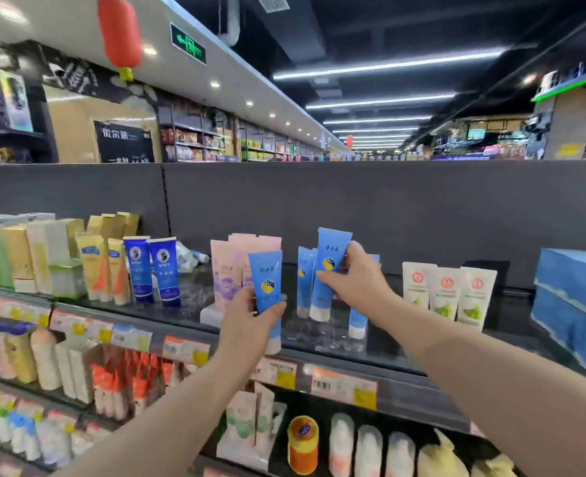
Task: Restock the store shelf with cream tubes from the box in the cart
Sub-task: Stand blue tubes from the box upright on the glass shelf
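- I saw the left hand (250,325) grip one blue cream tube (267,284) upright at the front of the top shelf (422,342).
- The right hand (357,280) pinched a second blue tube (331,256), cap down.
- Pink tubes (226,270) stood just left, white tubes (446,297) right.

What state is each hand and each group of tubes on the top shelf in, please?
Left hand: grips a blue tube, upright, cap down.
Right hand: grips a second blue tube, upright, cap down.
Other blue tubes: standing on the shelf.
Pink tubes: standing.
White tubes: standing in a row.
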The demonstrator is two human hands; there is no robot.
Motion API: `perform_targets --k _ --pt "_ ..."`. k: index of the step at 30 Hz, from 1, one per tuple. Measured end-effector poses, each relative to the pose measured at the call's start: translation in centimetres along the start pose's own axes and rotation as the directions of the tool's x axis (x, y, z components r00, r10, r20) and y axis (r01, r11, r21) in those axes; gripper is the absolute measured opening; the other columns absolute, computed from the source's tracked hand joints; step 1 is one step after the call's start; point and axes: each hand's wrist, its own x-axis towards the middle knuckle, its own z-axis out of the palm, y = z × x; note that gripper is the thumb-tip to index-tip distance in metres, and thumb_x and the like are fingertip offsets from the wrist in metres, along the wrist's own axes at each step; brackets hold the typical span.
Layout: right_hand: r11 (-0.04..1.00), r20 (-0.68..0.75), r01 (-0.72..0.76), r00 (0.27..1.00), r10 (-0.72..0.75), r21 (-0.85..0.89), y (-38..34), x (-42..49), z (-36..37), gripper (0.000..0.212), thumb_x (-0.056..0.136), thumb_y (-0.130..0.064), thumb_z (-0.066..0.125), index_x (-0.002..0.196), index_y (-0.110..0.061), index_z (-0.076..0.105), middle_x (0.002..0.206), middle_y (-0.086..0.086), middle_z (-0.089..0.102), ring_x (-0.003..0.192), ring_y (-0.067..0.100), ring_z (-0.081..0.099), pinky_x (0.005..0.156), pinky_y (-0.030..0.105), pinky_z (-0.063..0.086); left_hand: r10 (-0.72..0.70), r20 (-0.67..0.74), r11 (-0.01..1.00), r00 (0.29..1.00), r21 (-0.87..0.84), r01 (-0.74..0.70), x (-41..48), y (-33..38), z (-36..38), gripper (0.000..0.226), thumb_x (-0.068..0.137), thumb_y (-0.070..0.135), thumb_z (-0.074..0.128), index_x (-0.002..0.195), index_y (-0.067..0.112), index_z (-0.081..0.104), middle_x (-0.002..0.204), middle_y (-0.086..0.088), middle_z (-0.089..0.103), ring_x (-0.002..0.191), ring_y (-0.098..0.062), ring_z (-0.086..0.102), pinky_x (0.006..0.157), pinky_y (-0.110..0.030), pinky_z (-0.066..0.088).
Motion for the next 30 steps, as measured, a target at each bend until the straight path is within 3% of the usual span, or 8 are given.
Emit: perform_targets --k 5,10,16,20,30 --pt "0.999 0.007 -0.008 1.0 0.008 -0.053 0.7 1.5 2.6 0.032 0.085 -0.02 0.068 0.108 -0.009 0.048 0.102 0.003 0.063 0.087 0.02 0.06 0.072 0.036 0.053 0.016 -0.009 0.999 1.0 0.033 -0.016 1.9 -0.5 -0.9 0.021 0.087 0.016 0.064 0.101 0.028 0.054 0.097 0.011 0.063 0.092 -0.007 0.06 0.067 -0.017 0.044" --pt "0.992 -0.011 -0.055 0.998 0.054 -0.116 1.3 2.5 4.3 0.035 0.085 -0.02 0.069 0.108 -0.005 0.047 0.103 0.006 0.064 0.087 0.023 0.062 0.074 0.037 0.052 -0.033 0.053 0.999 0.998 -0.013 0.034 3.4 -1.6 -1.3 0.024 0.087 0.013 0.064 0.091 0.034 0.051 0.095 0.01 0.063 0.089 -0.006 0.061 0.067 -0.017 0.047" --pt "0.988 -0.054 -0.1 0.994 0.094 -0.114 2.0 3.6 6.1 0.033 0.084 -0.017 0.07 0.103 -0.002 0.048 0.101 0.012 0.065 0.09 0.027 0.065 0.077 0.039 0.055 -0.05 0.122 0.998 0.991 -0.027 0.053 5.3 -2.9 -1.7 0.028 0.085 0.012 0.066 0.111 0.017 0.055 0.102 0.002 0.066 0.092 -0.01 0.063 0.07 -0.018 0.05" --pt "0.984 -0.076 -0.119 0.991 0.11 -0.134 2.4 3.9 7.0 0.027 0.084 -0.016 0.07 0.09 -0.008 0.045 0.098 0.012 0.063 0.082 0.024 0.061 0.068 0.034 0.051 -0.053 0.162 0.998 0.985 -0.037 0.06 5.9 -3.2 -1.9 0.028 0.085 0.014 0.066 0.111 0.018 0.055 0.103 0.003 0.066 0.094 -0.011 0.063 0.076 -0.023 0.053" --pt "0.959 -0.066 -0.201 0.979 0.191 -0.199 2.5 4.2 7.7 0.029 0.084 -0.016 0.069 0.098 -0.014 0.044 0.091 -0.004 0.054 0.073 0.006 0.051 0.053 0.016 0.036 -0.048 0.214 0.998 0.976 -0.03 0.056 7.0 -3.5 -1.6 0.031 0.084 0.017 0.067 0.113 0.02 0.056 0.103 0.003 0.066 0.097 -0.014 0.063 0.087 -0.039 0.054"
